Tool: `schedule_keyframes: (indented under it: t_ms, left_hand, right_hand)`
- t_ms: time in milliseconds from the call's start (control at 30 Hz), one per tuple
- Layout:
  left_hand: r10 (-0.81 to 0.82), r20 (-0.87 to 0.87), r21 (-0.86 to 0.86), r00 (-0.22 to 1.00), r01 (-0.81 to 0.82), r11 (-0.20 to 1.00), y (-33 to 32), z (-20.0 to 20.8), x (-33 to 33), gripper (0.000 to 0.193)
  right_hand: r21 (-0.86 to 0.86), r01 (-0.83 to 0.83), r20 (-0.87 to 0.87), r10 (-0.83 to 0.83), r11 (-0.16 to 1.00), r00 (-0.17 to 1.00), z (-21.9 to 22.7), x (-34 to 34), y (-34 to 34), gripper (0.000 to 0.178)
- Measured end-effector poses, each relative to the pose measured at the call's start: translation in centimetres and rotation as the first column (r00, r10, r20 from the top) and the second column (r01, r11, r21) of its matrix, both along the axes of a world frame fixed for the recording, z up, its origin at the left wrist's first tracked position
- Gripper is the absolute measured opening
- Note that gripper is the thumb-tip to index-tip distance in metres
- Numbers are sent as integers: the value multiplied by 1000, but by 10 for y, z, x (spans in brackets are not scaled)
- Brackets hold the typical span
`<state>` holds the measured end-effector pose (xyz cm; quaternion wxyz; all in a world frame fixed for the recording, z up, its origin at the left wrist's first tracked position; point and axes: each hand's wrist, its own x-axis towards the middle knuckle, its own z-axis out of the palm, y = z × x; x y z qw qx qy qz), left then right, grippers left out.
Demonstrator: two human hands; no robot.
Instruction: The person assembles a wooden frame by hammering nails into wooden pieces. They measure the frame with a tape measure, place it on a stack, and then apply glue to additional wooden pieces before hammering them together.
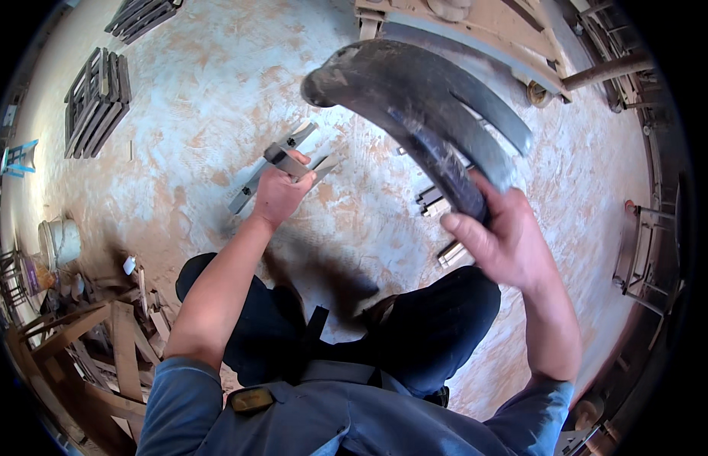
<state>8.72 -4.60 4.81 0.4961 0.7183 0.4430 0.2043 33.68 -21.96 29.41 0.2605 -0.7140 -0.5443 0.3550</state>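
My right hand (514, 239) is wrapped round the grip of a dark, curved tool (369, 72), raised high at the right. Motion smears the tool into several arcs, so its exact kind is unclear. My left hand (280, 194) is closed on a short grey bar with a dark end (279, 156), low over the floor. Under and beside this hand a long grey strip (244, 196) lies slantwise, with dark spots along it. A thin pointed piece (323, 169) shows just right of my left fingers; whether it joins the held bar is hidden.
Short pieces (431, 201) lie on the floor by my right hand. A wheeled wooden bench (483, 38) stands ahead right. Dark stacked frames (99, 102) lie far left. Nearer are a white bucket (63, 242) and a wooden frame (122, 349) with scraps. Metal racks line the right.
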Motion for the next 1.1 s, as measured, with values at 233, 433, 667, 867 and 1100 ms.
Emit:
schedule_keyframes:
  t_ms: [233, 433, 667, 867, 1100]
  left_hand:
    - [-69, -110, 179, 991, 88, 980, -5, -3, -1, 26]
    - [-68, -49, 263, 996, 79, 962, -4, -9, -2, 26]
    - [-93, -45, 165, 995, 99, 981, -3, -10, 0, 19]
    - [-56, 18, 279, 998, 48, 959, -2, -13, 2, 23]
    - [-162, -112, 160, 980, 179, 971, 4, -35, -6, 26]
  right_hand:
    - [-17, -49, 108, 50, 999, 993, 24, -45, 11, 36]
    - [17, -64, 200, 59, 998, 978, 20, -55, 9, 32]
    - [-72, -146, 272, 161, 987, 949, 17, -50, 15, 34]
    - [48, -100, 208, 88, 994, 974, 31, -51, 14, 33]
    - [-51, -196, 312, 202, 979, 928, 5, -45, 20, 32]
